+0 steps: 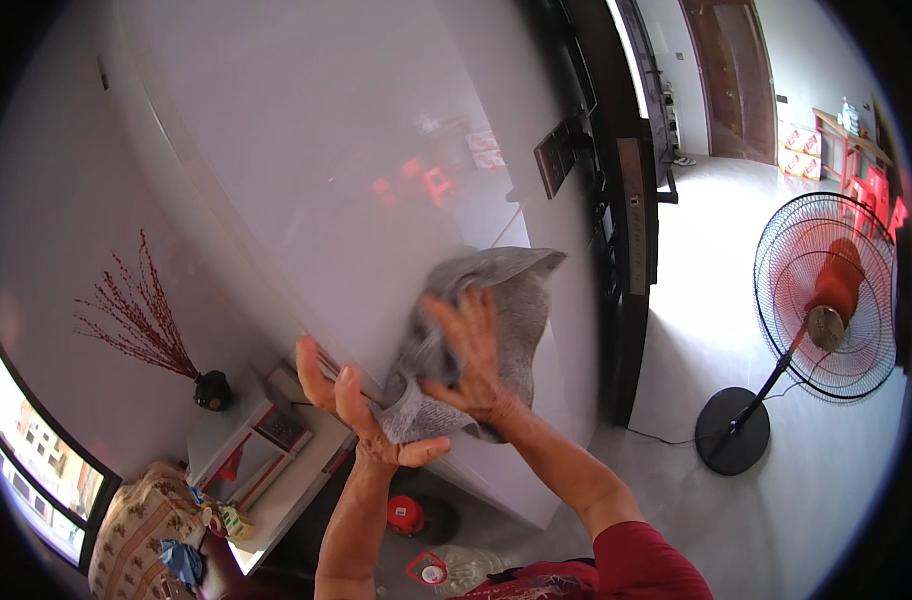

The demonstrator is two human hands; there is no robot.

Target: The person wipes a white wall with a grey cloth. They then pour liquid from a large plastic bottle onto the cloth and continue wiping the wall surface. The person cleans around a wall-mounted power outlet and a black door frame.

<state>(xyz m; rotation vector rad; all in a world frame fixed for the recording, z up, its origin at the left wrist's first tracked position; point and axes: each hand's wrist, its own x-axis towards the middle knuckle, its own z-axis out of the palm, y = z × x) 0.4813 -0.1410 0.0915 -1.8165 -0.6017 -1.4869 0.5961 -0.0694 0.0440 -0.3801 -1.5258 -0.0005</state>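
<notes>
A grey, textured cloth (521, 340) is spread and rumpled in front of a glossy white surface (306, 200). My right hand (468, 355) lies over the cloth with its fingers stretched and spread, slightly smeared by motion. At the cloth's lower left corner is my left hand (376, 425). Its fingers point up and apart, its thumb reaches right below the cloth's edge, and the cloth touches it near the palm. Whether any fold is pinched there is hidden.
At right stands a black floor fan (826, 300) on a round base. A dark-framed unit (631, 230) runs beside the white surface. Left are a shelf unit (276, 450) and a black vase (214, 390) with red twigs. A red-topped container (405, 514) sits below my hands.
</notes>
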